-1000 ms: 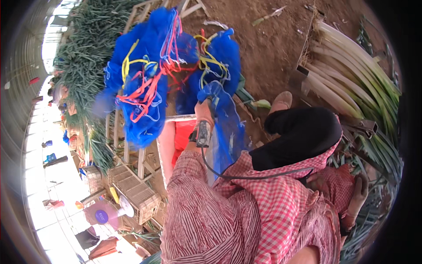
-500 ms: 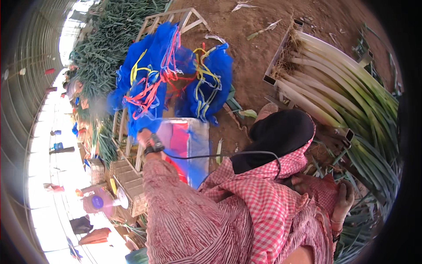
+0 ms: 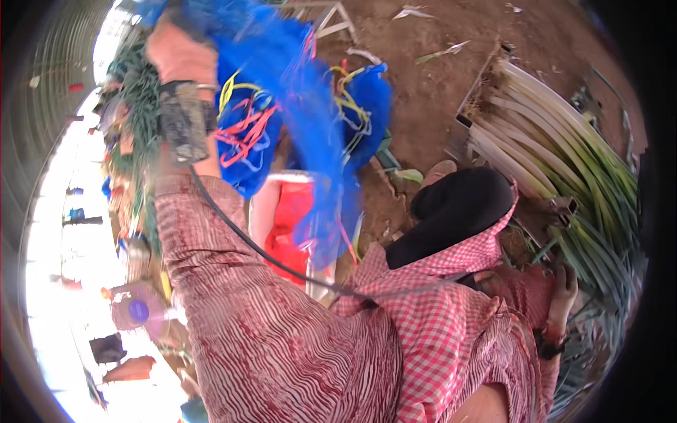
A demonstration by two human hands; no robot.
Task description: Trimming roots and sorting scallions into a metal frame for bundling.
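Observation:
My left hand [image 3: 180, 53] is raised at the upper left, closed on a blue mesh bag [image 3: 296, 92]. Its fingertips are smeared by motion. The bag stretches across from the hand and hangs blurred over a crate with a red lining [image 3: 289, 225]. Behind it lie more blue mesh bags [image 3: 370, 102], with yellow drawstrings [image 3: 236, 92] and red drawstrings [image 3: 247, 137]. At the right, my gloved right hand [image 3: 562, 296] rests beside my checked garment, fingers loosely extended, with nothing visible in it. The green leaf ends of the leeks [image 3: 557, 134] are near it.
The leeks lie in a metal-framed rack [image 3: 464, 120] on the right. My bent knee [image 3: 465, 204] stands between the rack and the crate. A wooden frame [image 3: 337, 21] stands at the back. More leeks [image 3: 130, 99] are piled at the left. A black cable [image 3: 247, 243] runs from my left wrist.
My left hand has moved up and away from above the crate, pulling a blue mesh bag across. More of the crate's red lining shows. My right hand stays in about the same place.

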